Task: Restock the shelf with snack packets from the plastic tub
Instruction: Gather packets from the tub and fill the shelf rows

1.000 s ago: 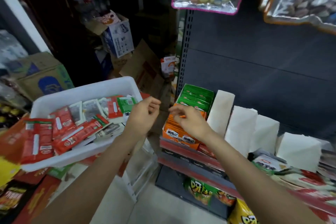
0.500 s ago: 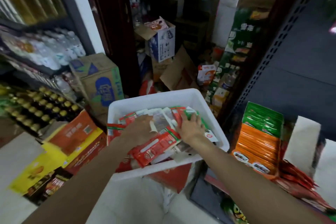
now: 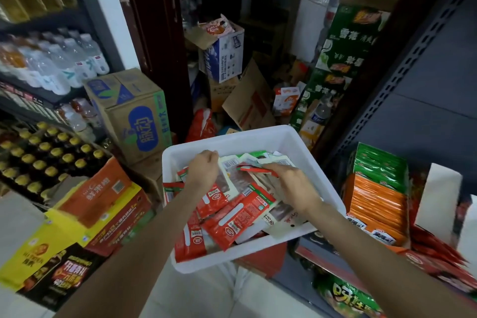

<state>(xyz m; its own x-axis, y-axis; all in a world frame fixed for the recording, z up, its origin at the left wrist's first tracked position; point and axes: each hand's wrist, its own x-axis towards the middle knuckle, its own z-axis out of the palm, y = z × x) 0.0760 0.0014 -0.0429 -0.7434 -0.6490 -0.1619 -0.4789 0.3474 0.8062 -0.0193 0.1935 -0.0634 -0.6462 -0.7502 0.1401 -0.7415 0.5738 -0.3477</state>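
A white plastic tub (image 3: 260,137) stands in front of me, full of red and pale snack packets (image 3: 232,222). Both my hands are inside it. My left hand (image 3: 204,169) is curled over the packets at the tub's back left and grips a pale packet (image 3: 227,175) by its edge. My right hand (image 3: 289,183) pinches a thin red and green packet (image 3: 254,170) held edge-on above the pile. To the right, the shelf (image 3: 317,248) holds a row of orange packets (image 3: 376,204) with green packets (image 3: 379,165) behind them.
Cardboard drink cartons (image 3: 134,116) and flat red and yellow boxes (image 3: 77,214) lie to the left. Bottles fill the left racks (image 3: 51,64). Open boxes crowd the doorway (image 3: 224,59) behind the tub. White packs (image 3: 436,193) stand on the shelf at far right.
Both hands left the shelf's orange packets and went into the tub. My view swung left. My right hand has since lifted a red and green packet off the pile.
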